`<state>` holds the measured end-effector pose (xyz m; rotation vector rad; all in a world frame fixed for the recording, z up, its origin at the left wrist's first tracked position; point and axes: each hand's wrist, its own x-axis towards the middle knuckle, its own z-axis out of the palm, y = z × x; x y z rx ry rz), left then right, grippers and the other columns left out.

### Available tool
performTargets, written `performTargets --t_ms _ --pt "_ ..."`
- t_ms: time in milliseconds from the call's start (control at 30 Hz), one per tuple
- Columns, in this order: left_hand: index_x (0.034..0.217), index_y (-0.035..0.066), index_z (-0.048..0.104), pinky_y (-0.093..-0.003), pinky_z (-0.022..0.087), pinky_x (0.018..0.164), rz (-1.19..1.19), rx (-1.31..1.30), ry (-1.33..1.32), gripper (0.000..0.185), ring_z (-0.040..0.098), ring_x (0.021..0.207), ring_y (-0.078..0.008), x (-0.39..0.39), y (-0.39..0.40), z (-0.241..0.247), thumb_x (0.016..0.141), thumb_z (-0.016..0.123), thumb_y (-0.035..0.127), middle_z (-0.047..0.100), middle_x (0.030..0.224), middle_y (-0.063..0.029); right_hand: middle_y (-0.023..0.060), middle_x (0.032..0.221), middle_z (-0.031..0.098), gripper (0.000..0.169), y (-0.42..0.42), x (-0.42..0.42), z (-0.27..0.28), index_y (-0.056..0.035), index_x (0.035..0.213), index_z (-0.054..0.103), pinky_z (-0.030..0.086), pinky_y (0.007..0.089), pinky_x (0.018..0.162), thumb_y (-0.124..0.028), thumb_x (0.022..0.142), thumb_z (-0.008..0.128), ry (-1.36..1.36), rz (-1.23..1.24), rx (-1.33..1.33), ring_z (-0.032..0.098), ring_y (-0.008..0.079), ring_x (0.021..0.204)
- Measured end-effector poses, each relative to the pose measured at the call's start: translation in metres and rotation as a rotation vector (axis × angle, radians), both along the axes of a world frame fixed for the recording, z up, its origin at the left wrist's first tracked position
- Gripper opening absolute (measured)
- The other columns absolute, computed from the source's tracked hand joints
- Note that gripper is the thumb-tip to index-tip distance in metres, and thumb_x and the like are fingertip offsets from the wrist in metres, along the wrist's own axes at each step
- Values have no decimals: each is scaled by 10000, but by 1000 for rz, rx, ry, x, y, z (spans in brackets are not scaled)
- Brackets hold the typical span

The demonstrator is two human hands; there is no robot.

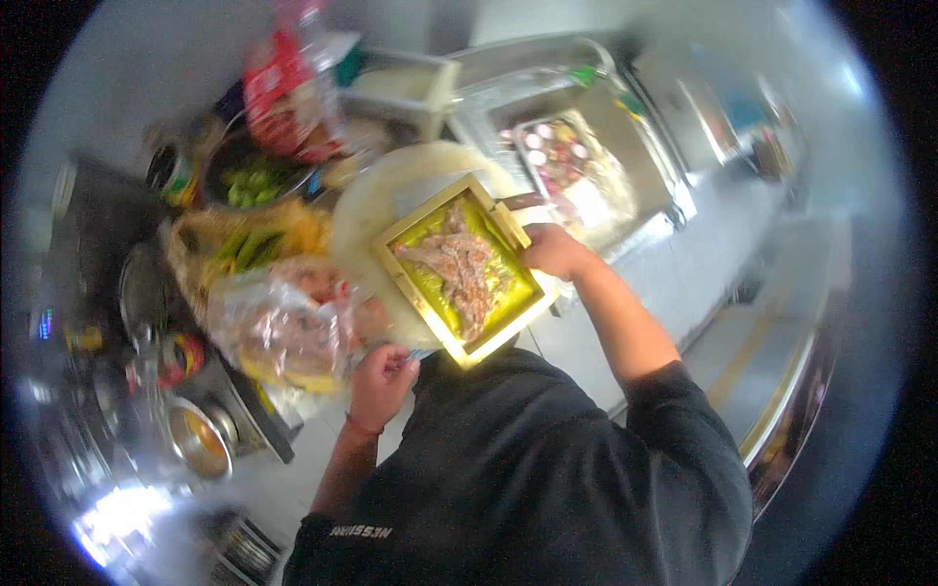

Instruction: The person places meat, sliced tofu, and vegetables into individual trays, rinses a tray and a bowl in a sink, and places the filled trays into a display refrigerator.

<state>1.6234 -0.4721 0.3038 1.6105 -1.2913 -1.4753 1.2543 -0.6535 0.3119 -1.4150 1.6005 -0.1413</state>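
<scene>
A gold-coloured rectangular box tray (410, 291) with raised walls is before my chest, over the near part of a round pale chopping board (359, 194). On its yellow-green lining lies a browned, coated piece of food (462, 267), perhaps meat or fish. My right hand (557, 250) grips the tray's right wall, with the fingertips partly hidden. My left hand (381, 384) is below the board's near edge, beside the tray, fingers curled. A thin pale-blue thing (419, 354) shows at its fingertips; blur hides whether it is held. A cleaver-like blade (425, 192) lies behind the tray.
To the left are a clear plastic bag of pale food (293, 333), long green vegetables (249, 250) and a pot of green pieces (253, 183). A red package (282, 95) stands behind. A metal tray of mixed food (560, 157) sits in the sink area at back right.
</scene>
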Motion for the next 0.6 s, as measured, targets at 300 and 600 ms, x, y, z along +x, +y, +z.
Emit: performTargets --t_ms 300,600 --pt "1098 -19 671 -305 563 805 -425 -154 -150 215 692 869 -166 58 -104 9 918 737 77 729 974 -88 104 1033 715 427 133 -10 31 30 1172 691 533 318 803 22 746 659 -501 -808 -95 659 174 915" --pt "1106 -7 643 -262 532 727 -573 152 -71 194 639 807 -121 137 -281 -55 940 730 40 692 954 -73 164 1036 741 418 172 88 15 47 1165 690 545 373 827 -49 758 711 -358 -1325 -223 701 240 927"
